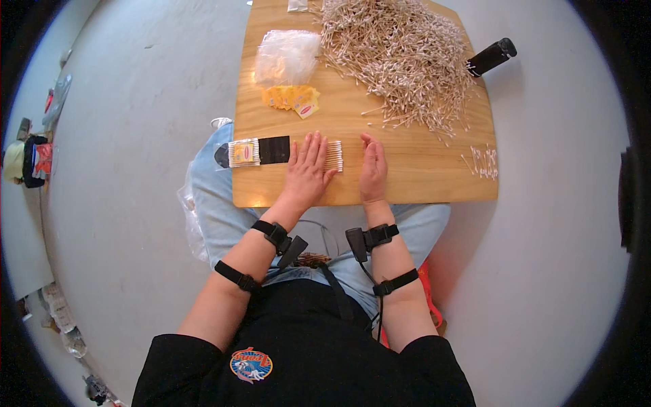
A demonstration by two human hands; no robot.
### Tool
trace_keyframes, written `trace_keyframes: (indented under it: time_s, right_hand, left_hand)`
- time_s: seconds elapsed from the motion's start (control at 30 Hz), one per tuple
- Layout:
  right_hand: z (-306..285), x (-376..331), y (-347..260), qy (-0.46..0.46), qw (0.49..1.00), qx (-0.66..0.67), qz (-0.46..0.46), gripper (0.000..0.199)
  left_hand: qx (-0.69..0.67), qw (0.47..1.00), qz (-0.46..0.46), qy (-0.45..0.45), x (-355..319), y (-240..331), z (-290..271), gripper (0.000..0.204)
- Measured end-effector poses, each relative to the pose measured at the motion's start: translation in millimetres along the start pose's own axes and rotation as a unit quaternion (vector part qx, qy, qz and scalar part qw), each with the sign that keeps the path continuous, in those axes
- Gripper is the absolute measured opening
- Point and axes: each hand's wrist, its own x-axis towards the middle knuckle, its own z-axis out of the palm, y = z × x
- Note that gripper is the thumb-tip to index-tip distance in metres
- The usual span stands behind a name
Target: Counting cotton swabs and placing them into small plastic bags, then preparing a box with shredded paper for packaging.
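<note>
My left hand [309,165] lies flat, fingers stretched out, over a neat row of cotton swabs [335,157] on the wooden table. Part of that row is hidden under the palm. My right hand [373,169] stands on its edge a little to the right, fingers extended, holding nothing and apart from the row. Left of my left hand runs a flat black strip [274,150]. On its left part sits a clear packet of cotton swabs [234,153] with a yellow card [245,152] on it.
A big heap of loose cotton swabs [400,61] covers the table's far right. Clear plastic bags [287,57] and fanned yellow cards [288,97] lie far left. A small swab group [483,163] rests near the right edge. A black cylinder [491,57] juts past that edge.
</note>
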Motion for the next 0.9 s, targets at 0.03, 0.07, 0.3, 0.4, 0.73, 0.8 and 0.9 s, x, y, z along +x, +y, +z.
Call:
trace_keyframes:
  time_s: [0.03, 0.07, 0.3, 0.4, 0.73, 0.8, 0.9]
  right_hand:
    - [-1.3, -0.1, 0.8, 0.002, 1.000, 0.001, 0.000, 0.039]
    - [-1.1, -0.3, 0.0, -0.004, 1.000, 0.001, 0.000, 0.039]
    - [8.2, 4.6, -10.1, -0.031, 0.997, -0.065, -0.029, 0.037]
    - [23.2, 14.5, -15.9, -0.052, 0.993, -0.094, -0.059, 0.037]
    - [50.9, 8.6, -14.2, -0.071, 0.989, -0.099, -0.088, 0.038]
    - [48.5, 7.2, -12.2, -0.054, 0.992, -0.085, -0.070, 0.038]
    - [49.4, 8.2, -7.3, -0.041, 0.995, -0.071, -0.061, 0.038]
  left_hand:
    - [-0.021, 1.000, 0.001, 0.000, 3.4, -1.2, -0.4, 0.078]
    - [-0.022, 1.000, 0.000, 0.001, 5.3, -3.9, -1.0, 0.078]
    - [-0.171, 0.985, -0.022, 0.011, 23.5, -3.3, -13.3, 0.067]
    - [-0.326, 0.940, -0.064, 0.075, 31.5, 2.4, -9.6, 0.058]
    - [-0.455, 0.860, -0.145, 0.179, 37.3, 0.7, 11.5, 0.047]
    - [-0.477, 0.850, -0.156, 0.161, 40.4, 3.3, 4.0, 0.048]
    - [-0.489, 0.845, -0.157, 0.149, 43.3, 0.4, -2.1, 0.050]
